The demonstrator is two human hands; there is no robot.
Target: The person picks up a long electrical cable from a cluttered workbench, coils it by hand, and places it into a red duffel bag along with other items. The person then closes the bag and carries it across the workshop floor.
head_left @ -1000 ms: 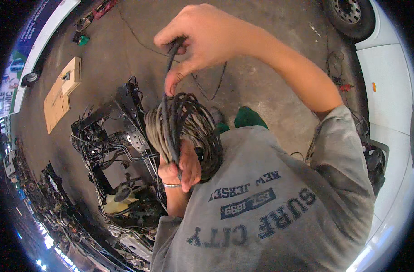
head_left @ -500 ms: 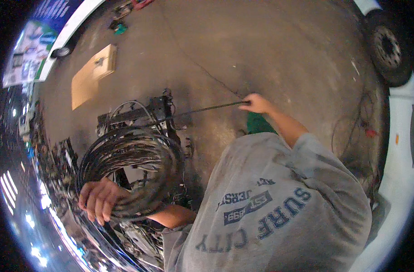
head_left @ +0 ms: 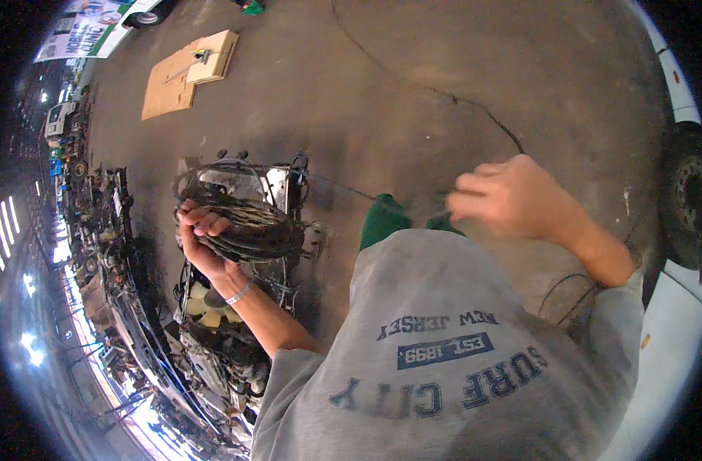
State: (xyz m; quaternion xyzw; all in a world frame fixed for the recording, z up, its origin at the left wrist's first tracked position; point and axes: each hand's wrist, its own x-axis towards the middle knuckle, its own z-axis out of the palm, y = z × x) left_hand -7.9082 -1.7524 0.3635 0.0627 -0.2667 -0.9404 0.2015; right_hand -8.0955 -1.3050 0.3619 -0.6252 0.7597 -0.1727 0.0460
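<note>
The dark, ring-shaped coil of flexible cable [head_left: 262, 237] is held in my left hand [head_left: 205, 240], whose fingers curl around its left edge, and appears above a dark metal vehicle assembly [head_left: 247, 373]. Its long axis runs roughly left to right, well to the left of my right hand [head_left: 504, 196]. A thin dark strand [head_left: 339, 186] extends from the coil's side rightward; my right fingers are bent but blurred, and I cannot tell whether they pinch it.

Cardboard [head_left: 169, 97] on floor [head_left: 305, 69], perhaps tool [head_left: 202, 56] atop; white vehicle [head_left: 676, 311] at right edge.
</note>
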